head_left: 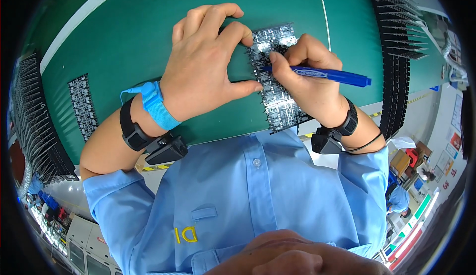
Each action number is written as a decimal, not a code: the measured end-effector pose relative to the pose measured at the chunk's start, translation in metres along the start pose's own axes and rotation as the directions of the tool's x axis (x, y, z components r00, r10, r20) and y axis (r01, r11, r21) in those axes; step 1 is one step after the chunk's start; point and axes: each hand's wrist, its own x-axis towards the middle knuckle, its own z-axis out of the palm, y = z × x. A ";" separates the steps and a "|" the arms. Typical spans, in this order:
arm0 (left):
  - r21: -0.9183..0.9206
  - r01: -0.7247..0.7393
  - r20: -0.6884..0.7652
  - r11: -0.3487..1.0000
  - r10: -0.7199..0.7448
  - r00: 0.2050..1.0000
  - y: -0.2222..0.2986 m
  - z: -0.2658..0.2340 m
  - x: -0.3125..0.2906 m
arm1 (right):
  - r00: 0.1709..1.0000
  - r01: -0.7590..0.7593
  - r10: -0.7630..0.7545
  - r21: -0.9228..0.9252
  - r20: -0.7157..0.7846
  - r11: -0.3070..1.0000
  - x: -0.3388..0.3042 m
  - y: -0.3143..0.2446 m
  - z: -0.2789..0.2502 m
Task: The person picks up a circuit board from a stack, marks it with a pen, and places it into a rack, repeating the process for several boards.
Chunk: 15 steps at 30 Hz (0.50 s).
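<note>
A dark circuit board panel (285, 107), covered in rows of small silvery parts, lies on the green bench in front of me. Pinched in my right hand (313, 84) is a blue marker pen (347, 76). It slants across the panel, its writing end toward the panel's left part; my thumb partly hides whether the tip touches. My left hand (201, 59) is open, with index finger and thumb spread along the panel's left edge, their tips at or against it. The other left fingers curl loosely above the bench.
Another board panel (83, 106) lies at the left. Black slotted racks with upright boards stand at the far left (37, 121) and right (396, 66). A blue wrist strap (157, 106) with a cord is on my left wrist. The green bench top (134, 37) runs beneath everything.
</note>
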 end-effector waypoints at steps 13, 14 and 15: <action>0.038 -0.024 0.001 0.999 0.024 1.000 0.001 0.002 -0.001 | 0.999 0.017 -0.017 0.001 0.029 1.000 -0.009 -0.004 -0.003; 0.039 -0.018 0.003 0.999 0.018 1.000 0.001 0.002 -0.001 | 0.999 0.017 -0.017 0.002 0.030 1.000 -0.009 -0.004 -0.003; 0.039 -0.016 0.002 0.999 0.016 1.000 0.002 0.002 -0.001 | 0.999 0.019 -0.019 -0.001 0.030 1.000 -0.009 -0.004 -0.004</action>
